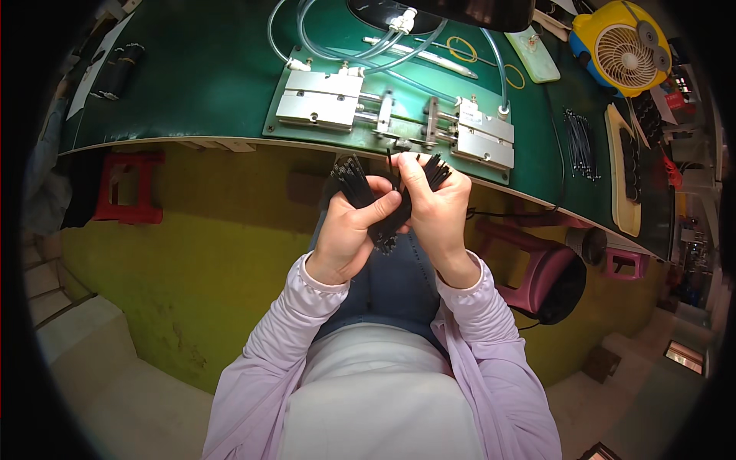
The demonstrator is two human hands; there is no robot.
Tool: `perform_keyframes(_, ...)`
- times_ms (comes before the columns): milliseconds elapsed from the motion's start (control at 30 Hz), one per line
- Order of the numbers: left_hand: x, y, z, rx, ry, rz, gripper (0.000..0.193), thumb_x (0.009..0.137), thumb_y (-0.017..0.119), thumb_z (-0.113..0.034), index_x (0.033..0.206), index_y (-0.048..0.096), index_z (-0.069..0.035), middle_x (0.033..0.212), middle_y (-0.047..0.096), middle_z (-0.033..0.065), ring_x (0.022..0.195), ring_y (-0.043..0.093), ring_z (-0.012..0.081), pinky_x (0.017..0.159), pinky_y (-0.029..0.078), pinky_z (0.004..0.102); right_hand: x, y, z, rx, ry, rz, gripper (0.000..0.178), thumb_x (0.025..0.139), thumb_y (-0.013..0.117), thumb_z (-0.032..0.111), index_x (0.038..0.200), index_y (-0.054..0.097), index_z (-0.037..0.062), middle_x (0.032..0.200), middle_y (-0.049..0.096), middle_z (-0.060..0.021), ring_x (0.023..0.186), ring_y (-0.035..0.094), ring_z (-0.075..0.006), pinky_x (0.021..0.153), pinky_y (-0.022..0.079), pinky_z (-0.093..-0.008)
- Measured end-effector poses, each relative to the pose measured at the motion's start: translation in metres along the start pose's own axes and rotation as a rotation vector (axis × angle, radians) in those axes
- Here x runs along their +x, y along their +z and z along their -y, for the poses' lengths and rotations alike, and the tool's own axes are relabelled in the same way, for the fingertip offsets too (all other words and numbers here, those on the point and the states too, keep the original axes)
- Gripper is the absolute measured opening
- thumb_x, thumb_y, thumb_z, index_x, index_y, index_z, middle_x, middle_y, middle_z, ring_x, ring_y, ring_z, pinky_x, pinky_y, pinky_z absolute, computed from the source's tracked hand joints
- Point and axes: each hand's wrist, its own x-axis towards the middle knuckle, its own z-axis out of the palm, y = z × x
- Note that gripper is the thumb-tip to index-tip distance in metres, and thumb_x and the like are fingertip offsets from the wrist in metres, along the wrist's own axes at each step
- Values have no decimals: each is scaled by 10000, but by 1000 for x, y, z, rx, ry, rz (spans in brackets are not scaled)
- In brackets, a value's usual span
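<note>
My left hand (345, 234) is closed around a bundle of thin black wire-like pieces (353, 182), their lighter ends fanning out at the top. My right hand (443, 211) grips a second bundle of the same black pieces (435, 173), which meets the first between my palms. At my right thumb and fingertip, a single dark piece (389, 161) sticks up toward the bench. Just beyond my hands is a metal clamping fixture with a left pneumatic block (318, 100) and a right pneumatic block (484, 136), and small jaws between them.
Clear air hoses (368, 57) loop over the green bench (199, 84). More black wire-like pieces (580, 146) lie to the right, near a cream tray (622, 176) and a yellow fan (625, 50). Below stand a red stool (129, 188) and a pink stool (529, 264).
</note>
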Motion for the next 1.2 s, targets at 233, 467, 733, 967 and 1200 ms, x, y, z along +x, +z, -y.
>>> perform_keyframes(233,4,-1,2,30,-6,-26,132,785,590,-42,888,520,4,774,572,81,659,577,161,585,503,289,4,0,-3,-27,-22,-38,195,813,564,160,740,641,-4,481,520,6,364,435,-38,303,315,-192)
perform_keyframes(467,5,-1,2,45,-2,-11,127,784,588,-34,887,522,3,775,573,76,656,576,158,592,505,290,8,-2,-5,-23,1,-38,206,807,572,169,723,639,-6,478,520,3,366,439,-40,300,317,-188)
perform_keyframes(733,4,4,0,-14,-22,-12,123,774,584,-14,878,519,1,786,569,73,670,574,171,611,501,302,6,-2,-3,10,38,-55,206,805,582,176,721,640,-3,476,517,4,364,430,-34,303,307,-191)
perform_keyframes(967,1,1,3,15,12,33,109,774,583,-14,862,520,-4,774,563,66,670,571,168,600,497,294,1,-1,2,-22,16,2,204,813,572,173,730,640,-1,479,521,7,352,423,-33,299,298,-189)
perform_keyframes(1200,1,5,1,66,-1,-15,107,777,584,-14,861,519,-3,752,556,58,661,568,158,586,495,281,4,-2,0,-31,55,-21,202,815,569,169,733,640,-2,485,528,1,350,426,-36,298,302,-191)
